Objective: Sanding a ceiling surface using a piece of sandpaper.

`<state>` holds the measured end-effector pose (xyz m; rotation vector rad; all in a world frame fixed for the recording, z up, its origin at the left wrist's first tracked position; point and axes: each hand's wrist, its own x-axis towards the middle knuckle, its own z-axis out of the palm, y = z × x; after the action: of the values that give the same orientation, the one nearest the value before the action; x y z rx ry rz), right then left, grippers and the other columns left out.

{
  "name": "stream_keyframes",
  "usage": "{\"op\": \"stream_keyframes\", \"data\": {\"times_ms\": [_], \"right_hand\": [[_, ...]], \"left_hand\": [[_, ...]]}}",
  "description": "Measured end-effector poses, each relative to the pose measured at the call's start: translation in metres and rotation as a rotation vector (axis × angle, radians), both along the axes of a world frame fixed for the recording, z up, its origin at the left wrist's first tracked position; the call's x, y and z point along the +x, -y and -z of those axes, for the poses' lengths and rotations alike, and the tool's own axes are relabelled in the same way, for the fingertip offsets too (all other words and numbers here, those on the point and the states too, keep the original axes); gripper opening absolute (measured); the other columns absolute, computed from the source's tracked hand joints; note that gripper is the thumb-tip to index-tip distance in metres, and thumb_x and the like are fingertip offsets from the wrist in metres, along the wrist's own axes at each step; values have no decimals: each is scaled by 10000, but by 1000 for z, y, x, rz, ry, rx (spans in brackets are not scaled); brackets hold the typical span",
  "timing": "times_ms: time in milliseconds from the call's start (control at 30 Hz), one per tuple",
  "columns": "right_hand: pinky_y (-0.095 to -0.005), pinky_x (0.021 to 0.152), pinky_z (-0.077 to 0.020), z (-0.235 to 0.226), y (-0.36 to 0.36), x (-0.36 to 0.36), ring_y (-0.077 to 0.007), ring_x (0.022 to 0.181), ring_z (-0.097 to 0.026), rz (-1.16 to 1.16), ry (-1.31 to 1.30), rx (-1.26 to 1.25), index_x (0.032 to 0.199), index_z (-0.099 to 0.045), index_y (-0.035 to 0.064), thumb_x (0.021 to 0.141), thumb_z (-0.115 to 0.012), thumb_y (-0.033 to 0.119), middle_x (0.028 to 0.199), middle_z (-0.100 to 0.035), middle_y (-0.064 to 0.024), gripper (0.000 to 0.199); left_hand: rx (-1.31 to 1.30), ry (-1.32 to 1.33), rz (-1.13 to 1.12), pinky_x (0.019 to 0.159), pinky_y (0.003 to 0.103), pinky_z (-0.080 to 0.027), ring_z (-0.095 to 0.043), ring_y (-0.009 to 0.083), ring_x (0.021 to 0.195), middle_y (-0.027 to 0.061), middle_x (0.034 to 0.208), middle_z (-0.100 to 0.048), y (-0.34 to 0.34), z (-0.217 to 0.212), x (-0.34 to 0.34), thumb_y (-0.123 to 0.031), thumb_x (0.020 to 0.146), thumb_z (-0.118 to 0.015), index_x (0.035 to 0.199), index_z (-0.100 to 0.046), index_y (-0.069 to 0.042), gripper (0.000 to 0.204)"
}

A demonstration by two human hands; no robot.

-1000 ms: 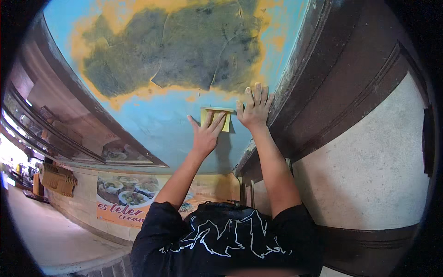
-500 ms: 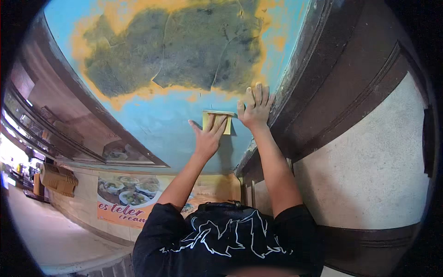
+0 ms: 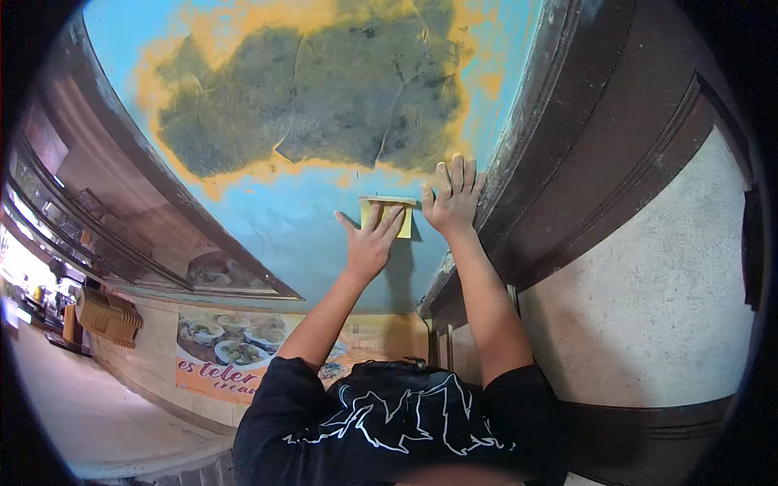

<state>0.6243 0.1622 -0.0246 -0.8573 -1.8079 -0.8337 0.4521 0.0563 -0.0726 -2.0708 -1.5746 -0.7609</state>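
Note:
A folded piece of yellow sandpaper lies against a light blue surface. My left hand presses it there, with the fingers laid over the sheet toward its pale folded upper edge and the thumb held out to the left. To the right, my right hand rests flat on the same surface, fingers spread and holding nothing. Its fingertips are near the lower right edge of a large dark grey patch. Yellow-orange smears and a few cracks mark that patch.
A dark brown frame runs along the right side, beside a whitish panel. Dark-framed glass borders the left. Further down are a food banner, a stack of brown slatted objects and a pale floor or ledge.
The whole view has shifted slightly. Against the patch, my left hand and the sandpaper sit a little closer to its lower edge. The right hand stays in place on the surface.

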Motion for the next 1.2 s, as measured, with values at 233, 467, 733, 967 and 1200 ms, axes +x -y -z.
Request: {"op": "stream_keyframes", "data": {"times_ms": [233,467,733,967,1200], "right_hand": [[-642,1091,-145,3,2,-3,-446,1369,-284,7,-15,-3,1409,-300,123,908,-537,390,1507,-282,-189,616],[-624,1103,-146,5,6,-5,-440,1378,-273,7,5,-9,1442,-265,137,912,-527,396,1517,-271,-178,645],[-625,1105,-135,5,9,-10,-446,1378,-269,10,0,-19,1409,-299,119,909,-545,360,1497,-293,-187,607],[-608,1106,-142,8,7,-14,-415,1377,-285,2,-23,7,1428,-292,150,928,-508,373,1519,-279,-150,589],[-637,1097,-134,6,6,-17,-440,1385,-258,3,-2,2,1433,-271,132,911,-526,362,1507,-283,-181,625]], "left_hand": [[93,-50,34,905,862,-12,-361,248,1369,-49,1452,-429,-11,-27,-11,-61,777,-529,1382,-484,-174,617],[16,-39,19,909,861,-7,-367,237,1360,-59,1461,-416,1,3,-13,-75,775,-551,1384,-484,-193,623],[27,-33,30,905,863,-44,-333,240,1384,-60,1493,-377,6,-11,-16,-63,779,-536,1415,-442,-195,656],[29,-44,41,905,860,-24,-355,249,1371,-31,1471,-411,1,-31,-26,-93,767,-558,1403,-457,-170,649],[8,-17,7,909,861,-3,-357,264,1366,-60,1459,-420,0,1,-29,-86,781,-530,1420,-440,-197,655]]}}
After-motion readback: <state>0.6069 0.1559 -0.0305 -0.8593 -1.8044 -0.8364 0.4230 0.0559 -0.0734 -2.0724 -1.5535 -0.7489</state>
